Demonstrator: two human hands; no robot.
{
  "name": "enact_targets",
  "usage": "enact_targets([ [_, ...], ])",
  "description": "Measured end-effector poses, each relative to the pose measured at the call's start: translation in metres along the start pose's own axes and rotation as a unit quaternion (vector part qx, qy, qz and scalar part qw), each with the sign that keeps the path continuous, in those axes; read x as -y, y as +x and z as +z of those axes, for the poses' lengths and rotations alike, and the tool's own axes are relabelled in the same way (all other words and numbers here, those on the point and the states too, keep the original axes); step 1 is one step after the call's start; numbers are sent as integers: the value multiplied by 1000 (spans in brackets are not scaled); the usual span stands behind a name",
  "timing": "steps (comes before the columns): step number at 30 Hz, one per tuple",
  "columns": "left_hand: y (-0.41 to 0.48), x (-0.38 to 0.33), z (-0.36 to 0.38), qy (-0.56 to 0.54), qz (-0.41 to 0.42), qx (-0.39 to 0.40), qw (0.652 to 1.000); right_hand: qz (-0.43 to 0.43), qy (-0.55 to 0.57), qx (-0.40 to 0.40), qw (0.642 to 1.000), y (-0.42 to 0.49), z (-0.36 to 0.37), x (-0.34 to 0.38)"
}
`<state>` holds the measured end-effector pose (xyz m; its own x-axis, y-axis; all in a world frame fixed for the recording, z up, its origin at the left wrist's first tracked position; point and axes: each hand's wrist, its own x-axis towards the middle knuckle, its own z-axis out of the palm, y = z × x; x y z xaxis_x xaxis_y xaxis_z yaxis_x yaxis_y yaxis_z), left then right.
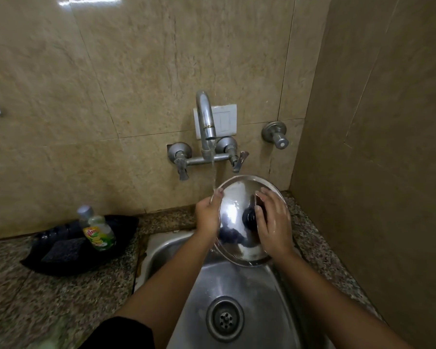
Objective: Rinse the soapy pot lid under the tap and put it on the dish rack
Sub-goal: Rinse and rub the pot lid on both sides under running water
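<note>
Looking through the head view, I see the pot lid (pixel 239 238) tilted over the sink (pixel 239 293) with the tap (pixel 207 122) stream landing on its far-left rim, my left hand (pixel 208 214) pinching that rim beside the water and my right hand (pixel 273 222) spread flat on the dome, fingers just beyond the black knob (pixel 249 219). I judge the lid light, stiff and slick with soap and water, so the rim or knob gives the surest hold. Room is tight: the side wall (pixel 375 172) stands close beyond my right hand, the tap handles just past the lid, open counter (pixel 48 298) lies out past my left hand, and no dish rack shows.
</note>
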<state>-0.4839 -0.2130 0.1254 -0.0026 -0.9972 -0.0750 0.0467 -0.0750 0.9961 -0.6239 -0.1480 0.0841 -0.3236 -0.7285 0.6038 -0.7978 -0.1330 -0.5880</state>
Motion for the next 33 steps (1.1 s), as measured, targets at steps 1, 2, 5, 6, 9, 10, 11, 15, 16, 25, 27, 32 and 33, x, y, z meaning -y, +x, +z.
enact_targets([
  [1, -2, 1, -3, 16, 11, 8, 1000, 9, 11, -8, 1000, 0, 0, 1],
  [2, -4, 2, -8, 30, 18, 13, 999, 18, 19, -8, 1000, -1, 0, 3],
  [5, -7, 6, -27, 60, 28, 2, 998, 16, 24, 8, 1000, -2, 5, 7],
  [6, -7, 7, -35, 59, 25, -6, 998, 8, 25, 11, 1000, -2, 8, 9],
  [9, -6, 8, -60, 41, 30, -29, 998, -11, 36, 13, 999, -7, 17, 14],
  [10, -6, 8, -68, 34, 38, -34, 998, -16, 41, 12, 999, -9, 20, 17],
  [11, -6, 9, -75, 27, 42, -40, 998, -24, 47, 12, 999, -11, 23, 20],
  [15, -4, 12, -101, -16, 32, -97, 995, -78, 66, 33, 994, -12, 31, 33],
  [16, -4, 13, -106, -34, 25, -112, 993, -87, 65, 41, 993, -12, 32, 34],
  [25, 1, 27, -108, -79, -55, -210, 973, -128, 2, 77, 989, -26, 32, -1],
  [27, -1, 29, -96, -70, -78, -186, 977, -172, -60, 84, 980, -27, 28, -14],
  [32, 7, 33, -74, -75, -179, -159, 968, -187, -135, 139, 963, -24, 8, -30],
  [33, 13, 37, -72, -91, -220, -142, 961, -180, -128, 140, 965, -22, 4, -30],
])
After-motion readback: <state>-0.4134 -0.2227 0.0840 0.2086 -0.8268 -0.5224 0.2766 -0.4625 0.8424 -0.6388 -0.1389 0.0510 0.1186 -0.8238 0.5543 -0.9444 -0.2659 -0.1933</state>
